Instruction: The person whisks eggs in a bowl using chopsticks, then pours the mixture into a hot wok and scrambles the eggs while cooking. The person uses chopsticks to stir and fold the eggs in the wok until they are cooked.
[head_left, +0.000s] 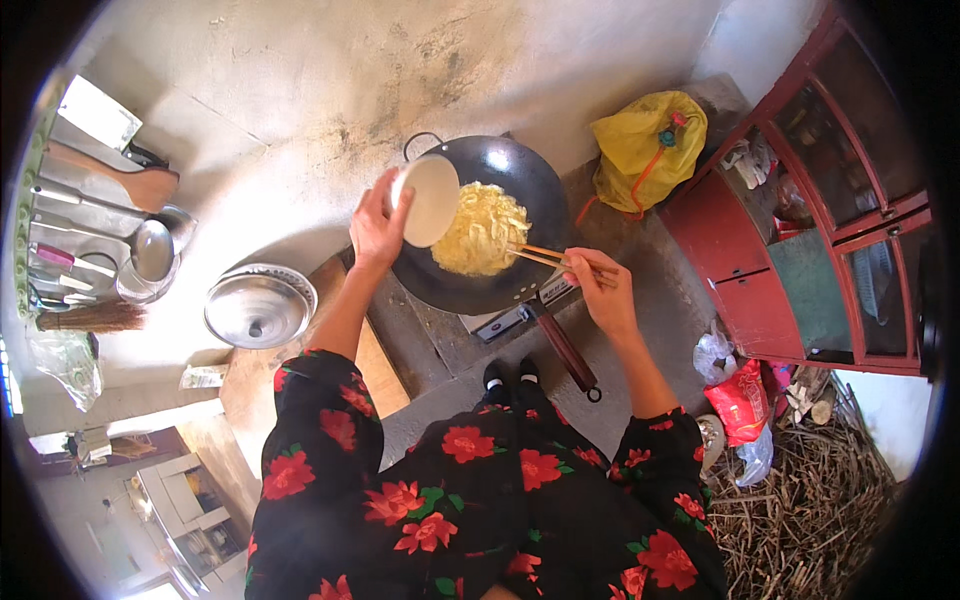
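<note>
My left hand grips a pale bowl, tipped on its side above the left part of a black wok. In the wok lies a yellow mass of what looks like egg with pale strips. A pair of wooden chopsticks is held in my right hand, with the tips touching the food's right edge. Beneath the wok is a stove, mostly hidden. The wok's brown handle points towards me, and a loop handle sits at its far rim.
On the left wall hang a cleaver, a wooden spatula and a metal ladle. A round metal lid is left of the wok. At right are a yellow bag, a red cabinet and piled twigs.
</note>
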